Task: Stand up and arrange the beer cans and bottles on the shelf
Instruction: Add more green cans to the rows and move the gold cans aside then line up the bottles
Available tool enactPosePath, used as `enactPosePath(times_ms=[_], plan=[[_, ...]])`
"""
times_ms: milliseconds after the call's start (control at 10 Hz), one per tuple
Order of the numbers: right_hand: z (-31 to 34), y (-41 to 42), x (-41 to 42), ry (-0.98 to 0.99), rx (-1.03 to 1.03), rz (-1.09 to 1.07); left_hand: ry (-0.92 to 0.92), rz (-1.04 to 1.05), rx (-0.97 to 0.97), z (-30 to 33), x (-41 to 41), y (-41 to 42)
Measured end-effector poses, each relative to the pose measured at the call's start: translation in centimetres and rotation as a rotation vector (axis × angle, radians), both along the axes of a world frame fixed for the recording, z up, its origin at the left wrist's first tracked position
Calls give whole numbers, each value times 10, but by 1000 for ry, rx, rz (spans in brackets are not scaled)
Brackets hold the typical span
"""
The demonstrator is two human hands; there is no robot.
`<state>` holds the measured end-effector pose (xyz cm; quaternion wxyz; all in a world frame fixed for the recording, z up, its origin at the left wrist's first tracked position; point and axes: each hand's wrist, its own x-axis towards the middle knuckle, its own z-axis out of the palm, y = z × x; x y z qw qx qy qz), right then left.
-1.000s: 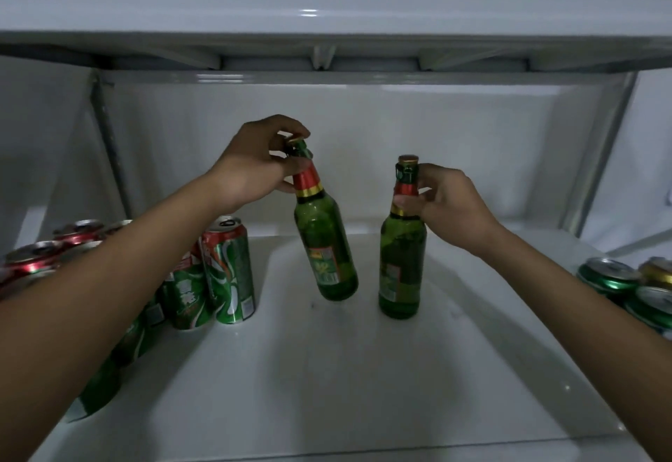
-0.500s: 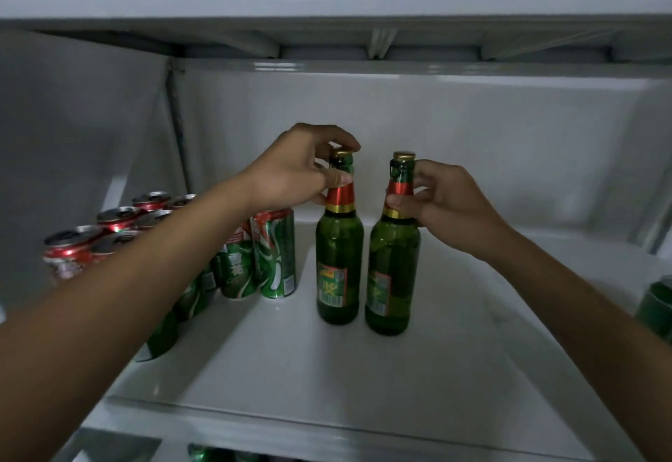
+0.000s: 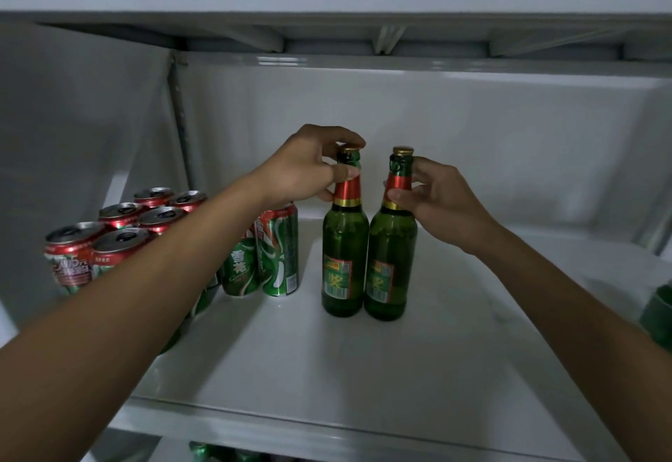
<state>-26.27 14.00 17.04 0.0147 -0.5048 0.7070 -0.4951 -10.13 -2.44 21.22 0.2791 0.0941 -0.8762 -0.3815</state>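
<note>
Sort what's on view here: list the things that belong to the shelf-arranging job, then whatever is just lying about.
Part of the job:
- left bottle, gripped at the neck by the left hand
- right bottle, gripped at the neck by the right hand
- upright cans grouped at the left
- shelf

Just lying about:
- green item at the right edge, too cropped to identify

I count two green beer bottles: one (image 3: 343, 254) under my left hand (image 3: 309, 167), one (image 3: 392, 261) under my right hand (image 3: 432, 196), at the frame's center. At left, eight beer cans (image 3: 278, 254) show at least partly behind my arm. One green can (image 3: 658, 316) sits at the right edge.
</note>
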Motion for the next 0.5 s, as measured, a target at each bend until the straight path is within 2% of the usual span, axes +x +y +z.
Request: enactPosePath(times_ms=[300, 400, 500], plan=[[2, 2, 5, -95, 20, -2, -38, -76, 8, -7, 5, -11], [3, 4, 4, -124, 26, 4, -85, -63, -76, -8, 2, -12], [12, 14, 6, -69, 25, -34, -148, -54, -190, -7, 5, -10]])
